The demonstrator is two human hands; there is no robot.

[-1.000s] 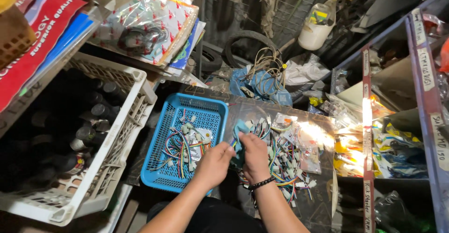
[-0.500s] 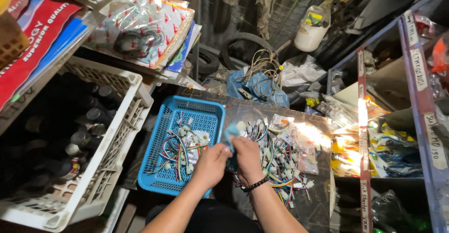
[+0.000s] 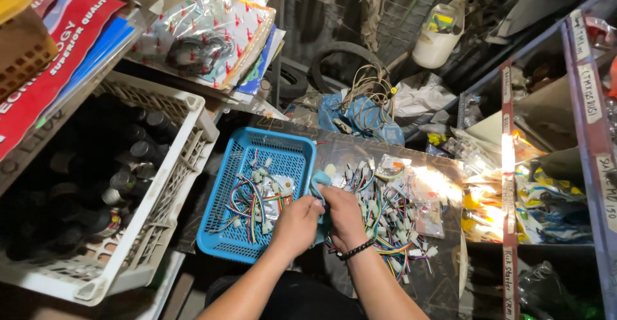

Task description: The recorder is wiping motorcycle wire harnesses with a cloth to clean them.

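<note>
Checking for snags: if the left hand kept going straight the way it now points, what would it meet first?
The left hand points up and slightly right. It would probably meet the light blue piece held at its fingertips first, then the blue basket rim; depth is unclear.

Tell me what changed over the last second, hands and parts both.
Both hands slid slightly left, toward the blue basket. The left hand and right hand now press together at the basket's right rim, fingers closed on a light blue cloth-like piece; what else they grip is hidden. A second ago they were a little apart over the wire pile. Basket, pile and white crate stayed put.
</note>
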